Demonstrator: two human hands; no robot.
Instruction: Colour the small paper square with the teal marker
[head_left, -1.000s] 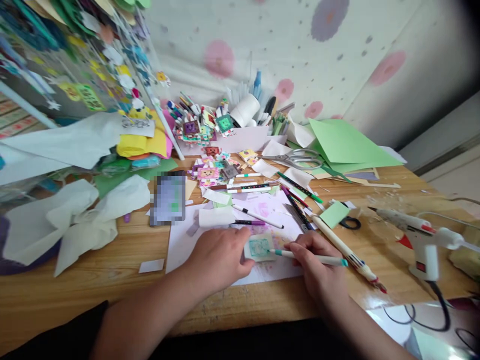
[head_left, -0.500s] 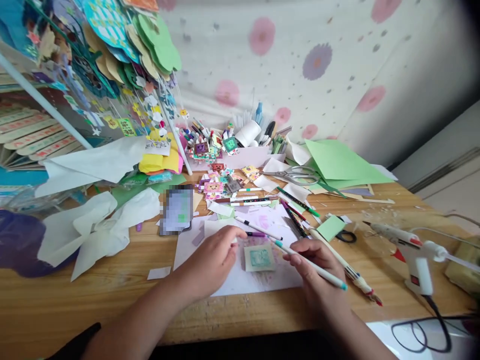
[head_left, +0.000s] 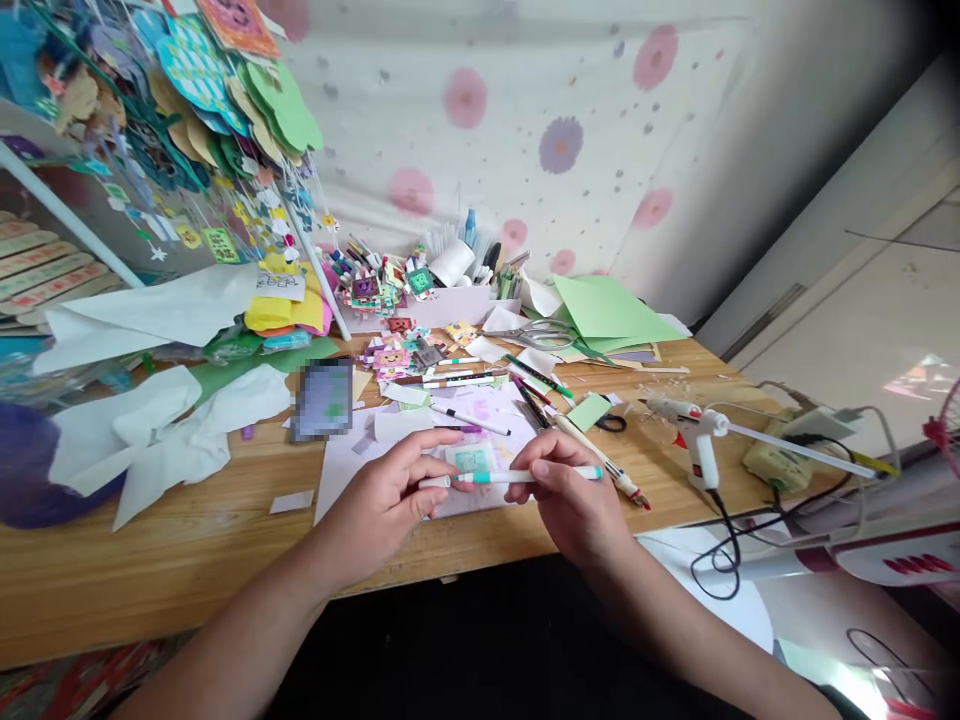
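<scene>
Both hands hold a white marker with teal ends level above the front of the wooden table. My right hand grips its barrel. My left hand pinches the marker's left end, where its white cap sits. Just behind the marker lies a small square of paper with a teal drawing, resting on a white sheet stained pink.
A white glue gun with a black cord stands at the right. Pens, markers and scissors lie behind the sheet. A phone, crumpled white paper, green sheets and a pile of paper crafts fill the back.
My right hand lifted the marker off the small paper square and turned it level. My left hand left the paper and took the marker's left end. The view swung right.
</scene>
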